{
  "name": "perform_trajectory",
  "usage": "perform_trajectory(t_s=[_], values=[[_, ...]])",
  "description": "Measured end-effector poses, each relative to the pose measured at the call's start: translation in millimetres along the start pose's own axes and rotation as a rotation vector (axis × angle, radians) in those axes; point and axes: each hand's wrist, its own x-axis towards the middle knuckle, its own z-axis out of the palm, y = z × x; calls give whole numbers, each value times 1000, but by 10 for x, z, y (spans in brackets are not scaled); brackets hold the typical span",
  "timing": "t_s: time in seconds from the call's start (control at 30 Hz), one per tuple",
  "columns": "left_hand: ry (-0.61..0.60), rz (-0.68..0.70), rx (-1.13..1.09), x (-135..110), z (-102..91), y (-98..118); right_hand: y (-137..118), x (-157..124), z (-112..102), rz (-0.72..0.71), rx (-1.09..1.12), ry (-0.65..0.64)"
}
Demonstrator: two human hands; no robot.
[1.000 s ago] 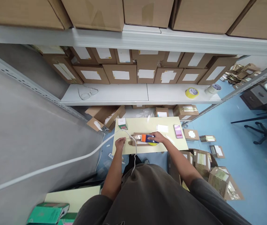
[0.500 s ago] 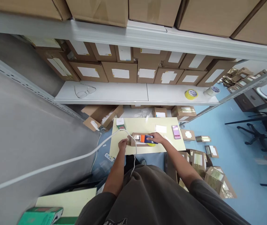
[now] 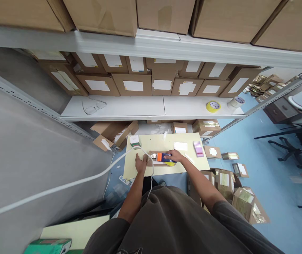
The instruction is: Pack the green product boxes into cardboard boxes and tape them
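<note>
A small cardboard box [image 3: 151, 163] lies lengthwise on the pale yellow table [image 3: 132, 168]. Over its top, my right hand [image 3: 175, 156] grips a blue and orange tape dispenser [image 3: 162, 157], which appears to rest on the box. My left hand [image 3: 140, 164] is at the box's left end, fingers apart and holding nothing; whether it touches the cardboard is hard to tell. Something yellow [image 3: 170, 163] shows under the dispenser, partly hidden. A white cable [image 3: 153, 170] hangs in front of the box.
A small green and white box [image 3: 135, 141] stands at the table's back left. White paper [image 3: 181, 146] and a purple pack [image 3: 198, 149] lie to the right. Beyond is a shelf [image 3: 140, 106] with glasses [image 3: 94, 107], yellow tape [image 3: 213, 106] and cartons. More boxes [image 3: 225, 183] crowd the floor.
My left hand has opened from a closed grip at the box's left end, its fingers now spread. My right hand stays on the tape dispenser. The view has shifted slightly.
</note>
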Motion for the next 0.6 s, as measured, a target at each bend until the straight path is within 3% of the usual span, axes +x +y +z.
perform_trajectory(t_s=[0.07, 0.1, 0.17, 0.23, 0.37, 0.6], values=[[6, 209, 81, -83, -18, 157, -11, 3, 1, -3, -1, 1], [-55, 361, 130, -135, 3, 254, -16, 4, 3, -6, -9, 7], [-277, 668, 231, -245, 100, 459, -25, 6, 6, -23, -27, 23], [-432, 827, 335, -339, 238, 643, -28, 5, 7, -58, -28, 36], [-513, 891, 427, -389, 442, 852, -7, -9, -18, -87, -4, 42], [-536, 938, 383, -246, 419, 898, 109, -108, -47, -160, 55, 75]])
